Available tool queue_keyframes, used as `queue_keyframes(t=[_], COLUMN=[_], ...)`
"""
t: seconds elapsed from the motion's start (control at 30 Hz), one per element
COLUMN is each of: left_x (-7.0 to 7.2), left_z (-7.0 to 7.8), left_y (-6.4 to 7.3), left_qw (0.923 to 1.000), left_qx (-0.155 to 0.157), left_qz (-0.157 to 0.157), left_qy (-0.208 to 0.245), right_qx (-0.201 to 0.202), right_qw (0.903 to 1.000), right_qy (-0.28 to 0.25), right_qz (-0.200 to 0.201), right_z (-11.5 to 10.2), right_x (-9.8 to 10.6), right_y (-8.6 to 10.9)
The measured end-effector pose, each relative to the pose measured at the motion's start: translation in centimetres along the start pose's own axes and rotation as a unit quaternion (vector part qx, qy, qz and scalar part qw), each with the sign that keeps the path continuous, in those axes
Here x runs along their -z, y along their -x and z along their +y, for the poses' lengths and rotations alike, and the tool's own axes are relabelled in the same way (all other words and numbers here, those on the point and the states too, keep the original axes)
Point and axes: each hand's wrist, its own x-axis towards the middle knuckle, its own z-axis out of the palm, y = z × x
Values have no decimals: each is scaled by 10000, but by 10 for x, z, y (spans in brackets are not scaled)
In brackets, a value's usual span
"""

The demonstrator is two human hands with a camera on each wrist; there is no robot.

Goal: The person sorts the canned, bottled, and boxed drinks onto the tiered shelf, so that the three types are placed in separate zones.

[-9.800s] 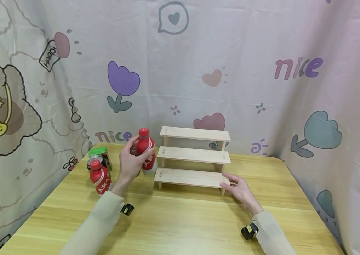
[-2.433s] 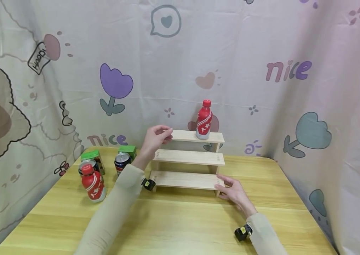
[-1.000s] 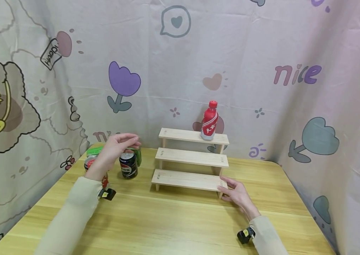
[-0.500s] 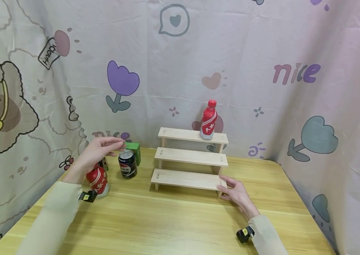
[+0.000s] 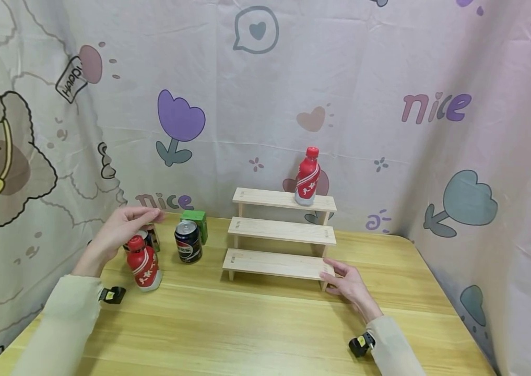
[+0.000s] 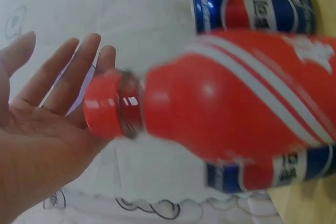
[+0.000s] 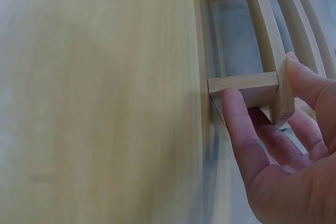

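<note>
At the left, my left hand [image 5: 121,227] hovers with fingers extended, just behind and above a red bottle [image 5: 144,266]. Seen from the left wrist, the bottle's red cap lies in front of the fingers [image 6: 79,74], which are not wrapped around it. My right hand [image 5: 350,284] holds the right end of the lowest tier of a three-tier wooden stand [image 5: 276,265]; the right wrist view has the thumb on the board and a fingertip against the support [image 7: 241,82]. A second red bottle [image 5: 307,181] is upright on the top tier, toward its right end.
Between the near bottle and the stand are a dark soda can [image 5: 188,243] and a green-topped carton [image 5: 199,222]. Behind that bottle, another can [image 6: 252,6] and carton [image 5: 154,237] are partly hidden. A printed curtain [image 5: 265,94] hangs behind the wooden table [image 5: 256,329].
The red bottle gripped by my left hand earlier now stands on the top tier. That hand has since drawn back left, past the dark can to the other bottle. My right hand stays put.
</note>
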Motion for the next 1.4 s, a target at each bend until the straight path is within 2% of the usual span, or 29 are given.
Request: queue_keyframes(t=[0.3, 0.37, 0.47, 0.7, 0.9, 1.03, 1.2, 1.4], left_x=[11, 12, 12, 10, 9, 7, 6, 2], left_z=[-13, -16, -22, -35, -46, -53, -59, -62], left_y=[16, 20, 26, 38, 47, 50, 51, 52], left_qw=[9977, 9975, 9971, 9985, 9970, 9969, 9974, 9974], left_qx=[502, 552, 594, 429, 673, 701, 624, 666], left_qz=[43, 79, 180, 264, 341, 332, 335, 257], left_qy=[-443, -441, -446, -208, -179, -151, 103, -60], right_qx=[-264, -207, -151, -159, -201, -235, -226, -78], right_qw=[9996, 9997, 9998, 9998, 9997, 9996, 9996, 9999], right_qy=[29, 25, 40, 0, 28, -28, -22, 62], right_qz=[127, 140, 142, 111, 122, 173, 150, 60], right_z=[1, 2, 1, 0, 0, -1, -1, 1], right_x=[0, 0, 0, 0, -1, -1, -1, 0], right_y=[-3, -3, -2, 0, -1, -1, -2, -1])
